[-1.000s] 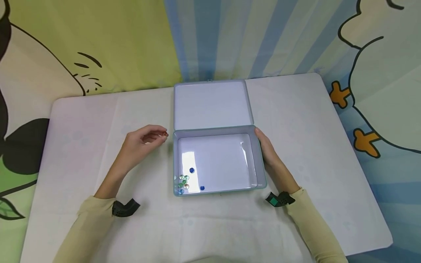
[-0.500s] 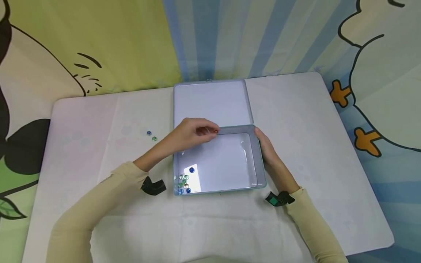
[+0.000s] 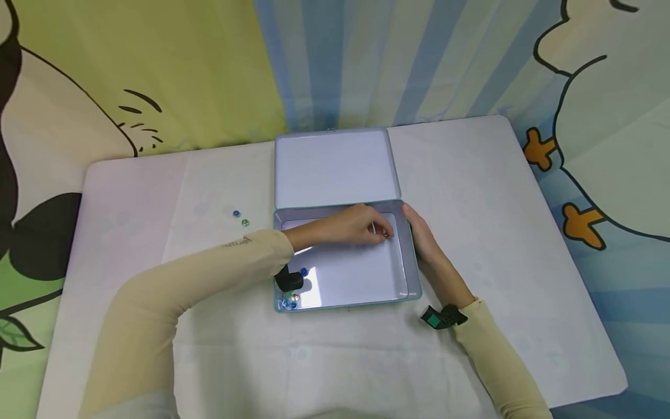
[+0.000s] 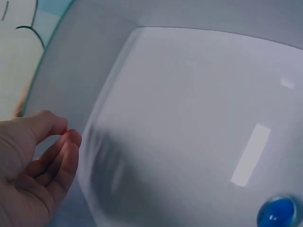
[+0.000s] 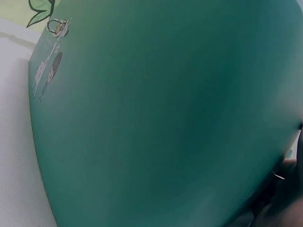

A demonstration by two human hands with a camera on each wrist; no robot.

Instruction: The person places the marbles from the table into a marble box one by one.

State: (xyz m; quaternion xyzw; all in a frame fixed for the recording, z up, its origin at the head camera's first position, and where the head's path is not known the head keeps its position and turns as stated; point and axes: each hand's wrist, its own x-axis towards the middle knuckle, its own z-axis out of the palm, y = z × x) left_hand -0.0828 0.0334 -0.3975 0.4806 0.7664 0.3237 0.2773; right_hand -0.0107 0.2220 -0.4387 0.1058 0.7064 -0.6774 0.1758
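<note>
In the head view my left hand (image 3: pixel 361 226) reaches over the open box (image 3: pixel 361 304) and is low in its right half, near the right wall. Thumb and fingertips pinch a small orange-red marble (image 3: pixel 386 235), mostly hidden; the left wrist view shows only a red speck (image 4: pixel 63 132) between them. My right hand (image 3: pixel 426 244) holds the box at its back right corner, its fingers largely hidden in the right wrist view beside the green outer wall (image 5: pixel 142 118). Inside the box, a blue marble (image 3: pixel 303 272) lies left, and several marbles (image 3: pixel 286 304) gather at the front left corner.
On the white table (image 3: pixel 209 174), left of the box, lie a blue marble (image 3: pixel 237 214) and a green marble (image 3: pixel 245 222). The box's lid (image 3: pixel 335 166) lies folded back behind it. A printed curtain (image 3: pixel 209 70) hangs along the table's far edge.
My left hand has moved right, from the table left of the box to inside its right half, carrying the marble. One blue marble in the box has rolled left. The right hand stays put.
</note>
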